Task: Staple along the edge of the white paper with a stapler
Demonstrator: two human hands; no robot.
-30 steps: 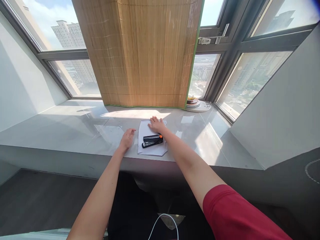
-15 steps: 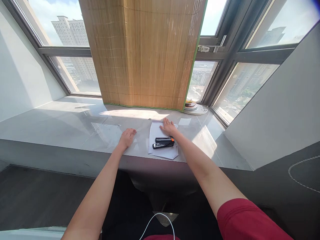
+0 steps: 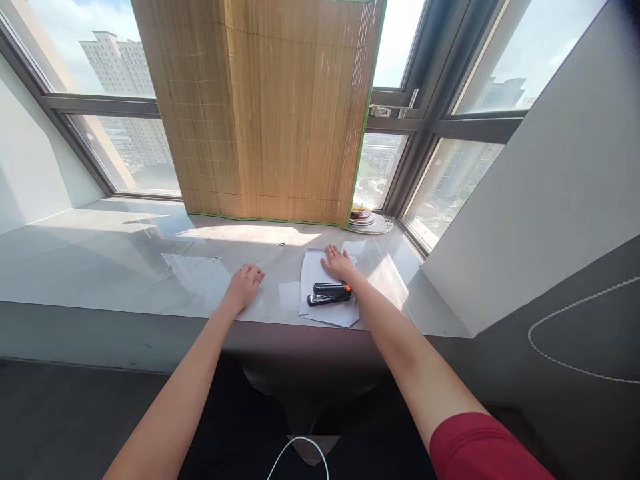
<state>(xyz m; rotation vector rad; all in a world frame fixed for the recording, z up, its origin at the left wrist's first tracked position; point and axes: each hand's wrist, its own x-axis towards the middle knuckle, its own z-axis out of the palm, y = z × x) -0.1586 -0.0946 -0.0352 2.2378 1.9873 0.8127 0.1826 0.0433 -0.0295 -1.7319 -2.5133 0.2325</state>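
Note:
My right hand [image 3: 339,262] lies flat with fingers spread on the upper right part of some white paper [image 3: 311,270]. Just below that hand, a black stapler [image 3: 329,299] rests lengthwise across the paper; an orange patch shows at its right end, partly behind my right wrist. To the left, apart from the paper, my left hand [image 3: 245,287] rests on the pale window sill [image 3: 200,290]. Its fingers are loosely bent and point right, with nothing visible in them.
A bamboo blind [image 3: 280,120] hangs over the window down to the sill. Stacked plates [image 3: 370,223] stand at the sill's back right corner. A small dark bit [image 3: 282,244] lies behind the paper. A white cable [image 3: 300,440] loops at the bottom, and a beaded cord [image 3: 533,330] hangs right.
The whole view has shifted. Against the sill, the paper and stapler have moved a little to the right along with my right hand. My left hand still rests on the sill.

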